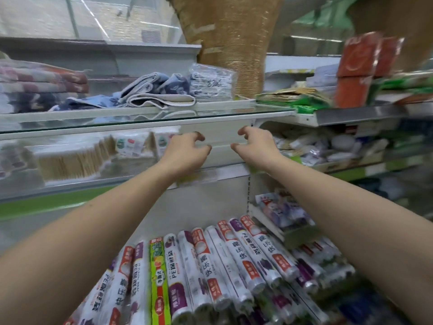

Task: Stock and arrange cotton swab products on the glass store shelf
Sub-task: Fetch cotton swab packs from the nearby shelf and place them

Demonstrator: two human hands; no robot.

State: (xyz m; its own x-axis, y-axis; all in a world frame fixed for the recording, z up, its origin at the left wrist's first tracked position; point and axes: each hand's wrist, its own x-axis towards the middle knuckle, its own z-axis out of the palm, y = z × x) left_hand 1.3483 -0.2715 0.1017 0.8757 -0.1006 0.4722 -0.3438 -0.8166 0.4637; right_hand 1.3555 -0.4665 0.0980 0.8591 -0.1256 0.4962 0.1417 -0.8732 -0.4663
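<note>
Clear packs of wooden-stick cotton swabs (70, 160) lie on the middle shelf at the left, blurred behind a glossy front. Two packs with green and red labels (132, 143) stand just left of my left hand. My left hand (185, 152) and my right hand (256, 144) reach side by side under the glass shelf (210, 113), in front of the white back panel. Their fingers are bent like claws with thumbs apart, and nothing shows between them. More bagged swab packs (307, 146) pile up to the right of my right hand.
Folded towels (152, 92) and a wrapped cloth pack (212, 83) lie on top of the glass shelf. A woven column (234, 43) rises behind. Red packs (356, 69) stand at upper right. Rolls of plastic wrap (210, 266) fill the shelf below my arms.
</note>
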